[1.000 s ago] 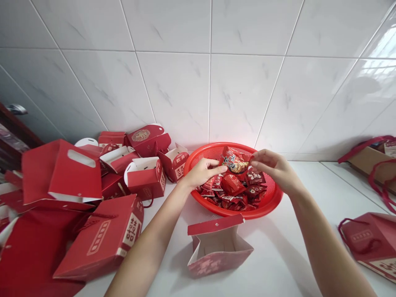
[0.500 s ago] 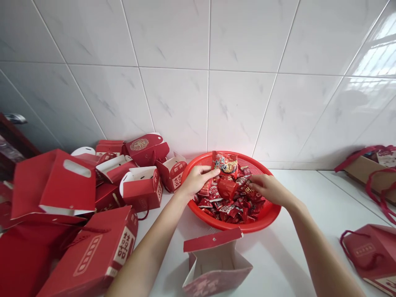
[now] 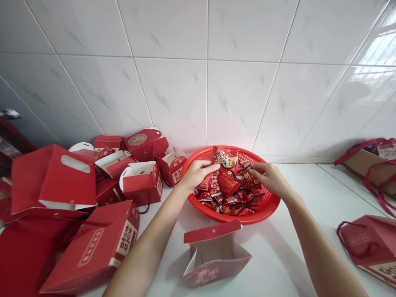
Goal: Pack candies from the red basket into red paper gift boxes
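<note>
White counter (image 3: 309,185): one basket (image 3: 271,207); left hand (image 3: 195,175) clamps one snack packet (image 3: 228,159), right hand (image 3: 272,179) one maroon packet (image 3: 247,178).

Your left hand (image 3: 195,176) holds a printed red packet (image 3: 225,159) above the sweets (image 3: 230,196) in the red basket (image 3: 269,212). Your right hand (image 3: 268,176) pinches a dark red wrapper (image 3: 250,178) at the basket's other side. Just in front of the basket, nearer you, an open box (image 3: 216,264) stands on the white counter (image 3: 272,255). More red boxes (image 3: 108,243) crowd to your left, against the tiled wall (image 3: 173,90).
</note>
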{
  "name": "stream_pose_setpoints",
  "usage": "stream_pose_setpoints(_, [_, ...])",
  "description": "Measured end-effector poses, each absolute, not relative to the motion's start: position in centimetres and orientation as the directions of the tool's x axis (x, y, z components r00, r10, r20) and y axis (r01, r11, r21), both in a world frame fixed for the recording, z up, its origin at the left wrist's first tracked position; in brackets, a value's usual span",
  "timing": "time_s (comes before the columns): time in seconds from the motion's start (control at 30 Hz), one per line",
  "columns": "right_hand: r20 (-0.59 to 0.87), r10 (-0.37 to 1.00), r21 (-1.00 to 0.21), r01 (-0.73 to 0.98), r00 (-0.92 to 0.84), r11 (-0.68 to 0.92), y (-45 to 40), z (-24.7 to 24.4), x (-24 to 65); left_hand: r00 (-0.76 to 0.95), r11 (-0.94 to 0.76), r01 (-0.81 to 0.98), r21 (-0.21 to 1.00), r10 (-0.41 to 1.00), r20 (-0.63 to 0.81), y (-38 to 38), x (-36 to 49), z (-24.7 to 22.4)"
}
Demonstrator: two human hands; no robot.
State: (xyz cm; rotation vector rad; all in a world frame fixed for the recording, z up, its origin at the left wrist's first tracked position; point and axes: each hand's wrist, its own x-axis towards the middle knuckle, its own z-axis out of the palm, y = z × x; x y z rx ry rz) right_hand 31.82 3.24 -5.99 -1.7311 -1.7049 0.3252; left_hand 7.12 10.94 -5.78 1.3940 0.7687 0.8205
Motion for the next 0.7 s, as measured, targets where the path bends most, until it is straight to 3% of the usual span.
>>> stream_pose_setpoints(0.2, [0.272,0.955,-0.705,0.700,0.114,0.118,3.1,-5.8,31.3,0.530,-0.009,-0.031,0.999,0.848,0.024,11.1,7.1,-6.0])
stream_pose_setpoints(0.4, [0.149,0.978,-0.947,0.305,0.148,0.098,2.6,-5.1,30.8,0.536,-0.003,-0.052,0.999,0.844,0.030,11.1,7.1,-6.0])
stream_pose_setpoints(0.7, [-0.026,0.987,-1.000,-0.006,0.160,-0.025,2.7,-5.6,30.0,0.549,-0.023,-0.116,0.993,0.832,0.084,10.8,7.1,-5.6])
